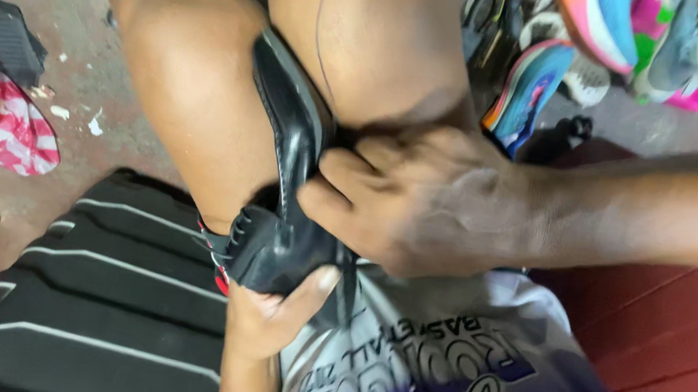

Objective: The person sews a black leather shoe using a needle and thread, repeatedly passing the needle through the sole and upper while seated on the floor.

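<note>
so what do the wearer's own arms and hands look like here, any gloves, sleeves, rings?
Both are bare. The right hand and its forearm show no glove, sleeve, watch or ring. The left hand is also ungloved, with a bare wrist and short plain nails on the fingers. No sleeve edge is in view on either arm. A grey and purple printed shirt covers the torso.

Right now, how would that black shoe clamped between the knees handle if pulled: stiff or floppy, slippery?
The black shoe probably holds its shape: the sole edge stays in a firm curve under knee pressure. Its upper looks softer, creasing where the right hand presses. The glossy surface may be slightly slippery; the left hand pinches it from below.
</note>
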